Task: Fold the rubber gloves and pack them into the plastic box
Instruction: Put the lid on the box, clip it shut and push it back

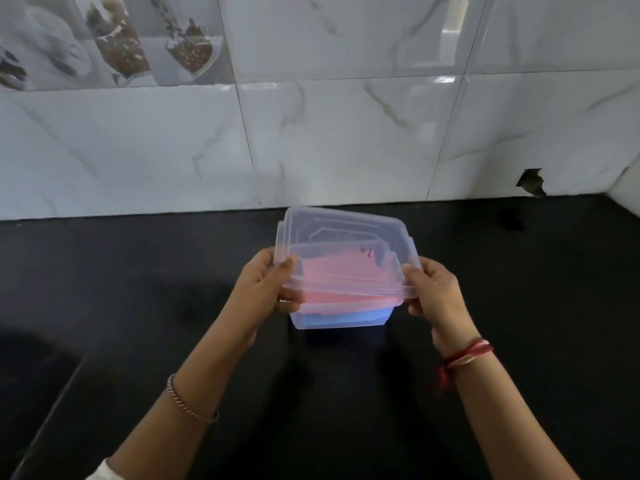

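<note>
A black countertop (519, 341) meets a white marble-patterned tiled wall (346, 133) with a chipped hole (531, 181).

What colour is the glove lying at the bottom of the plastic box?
Blue; the bottom glove shows through the clear plastic box wall under the pink one, head view.

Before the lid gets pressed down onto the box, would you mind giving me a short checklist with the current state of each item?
1. Gloves inside the plastic box: ok, pink glove lies on a blue one.
2. Nothing sticking over the rim: cannot tell, the lid blurs the pink edge at the front.
3. Lid level with the box: not ok, it is tilted, far edge raised.
4. Grip on the lid: ok, left hand and right hand hold opposite sides.
5. Box resting on the black counter: ok.
6. Side latches free: cannot tell.
</note>
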